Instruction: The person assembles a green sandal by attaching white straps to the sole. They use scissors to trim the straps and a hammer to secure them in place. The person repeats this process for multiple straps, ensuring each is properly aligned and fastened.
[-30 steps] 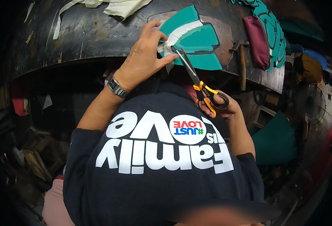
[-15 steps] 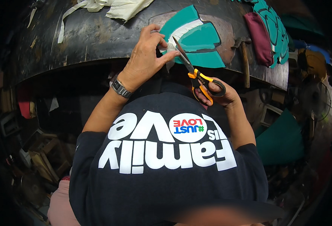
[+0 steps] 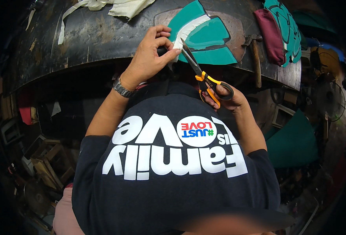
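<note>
A green shaped piece (image 3: 208, 33) with dark edges lies at the near edge of the dark worktable. Along its curve runs a white strip (image 3: 191, 26), whose near end is pinched between the thumb and fingers of my left hand (image 3: 151, 53). My right hand (image 3: 229, 96) has its fingers through the handles of scissors with yellow and black grips (image 3: 205, 78). The blades are partly open, their tips touching or just above the white strip beside my left thumb. Whether the strip lies between the blades cannot be told.
A hammer (image 3: 256, 58) rests on the table (image 3: 98, 35) to the right, its handle toward me. Beyond it are a maroon pouch-like piece (image 3: 271, 37) and a pile of green pieces (image 3: 286, 27). Pale cloth scraps (image 3: 129, 7) lie at the far left.
My left hand has shifted slightly left and its thumb has closed in toward the fingers on the white strip. The scissors stay by the strip, their blades a little more apart.
</note>
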{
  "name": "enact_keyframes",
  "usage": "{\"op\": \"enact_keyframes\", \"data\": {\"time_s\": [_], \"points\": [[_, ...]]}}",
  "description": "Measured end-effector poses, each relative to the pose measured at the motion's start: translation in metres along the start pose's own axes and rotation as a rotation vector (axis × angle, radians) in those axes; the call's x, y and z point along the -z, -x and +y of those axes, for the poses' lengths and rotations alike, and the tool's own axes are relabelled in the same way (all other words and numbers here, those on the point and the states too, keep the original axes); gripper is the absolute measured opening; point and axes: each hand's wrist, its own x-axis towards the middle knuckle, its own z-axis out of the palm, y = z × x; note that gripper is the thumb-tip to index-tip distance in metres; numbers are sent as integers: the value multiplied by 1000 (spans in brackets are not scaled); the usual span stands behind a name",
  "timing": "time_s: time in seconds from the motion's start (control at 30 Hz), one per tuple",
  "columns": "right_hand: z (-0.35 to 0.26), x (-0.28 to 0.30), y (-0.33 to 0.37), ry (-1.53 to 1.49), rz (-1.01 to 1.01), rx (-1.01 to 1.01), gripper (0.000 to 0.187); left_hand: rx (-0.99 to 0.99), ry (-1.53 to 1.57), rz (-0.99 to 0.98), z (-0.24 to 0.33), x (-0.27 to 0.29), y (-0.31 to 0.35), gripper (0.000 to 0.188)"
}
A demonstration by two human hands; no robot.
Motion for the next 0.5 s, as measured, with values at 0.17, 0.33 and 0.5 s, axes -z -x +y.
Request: {"op": "enact_keyframes", "data": {"time_s": [0.17, 0.33, 0.5], "points": [[0, -2, -3, -45, 4, 35, 59, -6, -31, -22, 1, 0, 3, 19], [-2, -5, -4, -35, 33, 12, 54, 5, 5, -24, 1, 0, 3, 18], [8, -4, -6, -110, 36, 36, 57, -6, 3, -28, -1, 0, 3, 18]]}}
